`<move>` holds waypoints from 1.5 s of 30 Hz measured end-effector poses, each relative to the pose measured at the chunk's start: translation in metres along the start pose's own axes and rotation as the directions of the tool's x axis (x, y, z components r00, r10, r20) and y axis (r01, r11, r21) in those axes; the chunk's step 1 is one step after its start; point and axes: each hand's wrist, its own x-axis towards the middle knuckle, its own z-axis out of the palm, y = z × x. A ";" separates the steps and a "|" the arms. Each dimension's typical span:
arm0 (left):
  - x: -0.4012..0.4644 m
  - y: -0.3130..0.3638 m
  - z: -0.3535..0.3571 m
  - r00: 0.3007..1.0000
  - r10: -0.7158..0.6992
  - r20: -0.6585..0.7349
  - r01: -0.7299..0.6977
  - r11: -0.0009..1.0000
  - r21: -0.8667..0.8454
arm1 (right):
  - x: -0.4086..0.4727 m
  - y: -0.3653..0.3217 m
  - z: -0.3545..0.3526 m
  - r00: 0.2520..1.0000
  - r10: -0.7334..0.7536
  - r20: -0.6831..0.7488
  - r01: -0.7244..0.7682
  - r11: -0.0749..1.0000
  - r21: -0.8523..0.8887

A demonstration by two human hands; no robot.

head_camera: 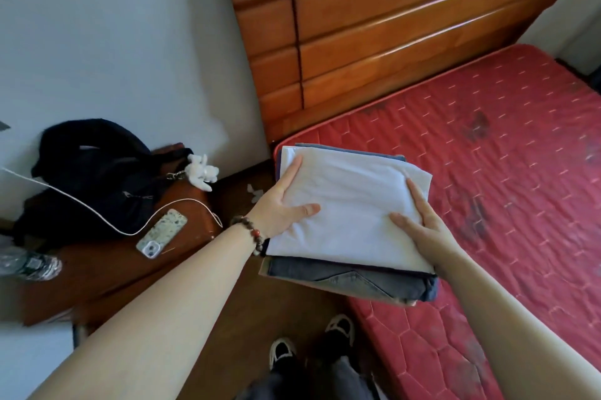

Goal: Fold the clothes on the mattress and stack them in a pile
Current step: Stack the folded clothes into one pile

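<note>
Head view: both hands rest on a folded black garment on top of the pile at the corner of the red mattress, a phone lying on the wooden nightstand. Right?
Not quite. In the head view the top garment is white, not black: the left hand and right hand rest on a folded white garment topping the pile at the red mattress corner. The phone does lie on the wooden nightstand.

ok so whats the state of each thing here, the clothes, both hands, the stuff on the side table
white garment: folded, top of pile
grey jeans: folded, under it, overhanging the mattress edge
left hand: flat on the white garment
right hand: flat on the white garment
phone: face down, cable running to it
black bag: slumped on side table
</note>
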 end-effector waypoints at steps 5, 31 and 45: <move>0.041 -0.018 -0.028 0.998 -0.055 -0.033 0.055 0.998 -0.003 | 0.066 -0.001 0.021 0.999 0.034 0.042 -0.033 0.999 -0.038; 0.346 -0.215 -0.055 0.894 -0.137 -0.427 0.082 0.986 -0.143 | 0.499 0.079 0.096 0.948 0.077 0.309 0.003 0.968 -0.250; 0.378 -0.237 -0.045 0.902 -0.119 -0.414 0.167 0.983 0.082 | 0.550 0.105 0.112 0.960 0.103 0.260 0.072 0.806 -0.587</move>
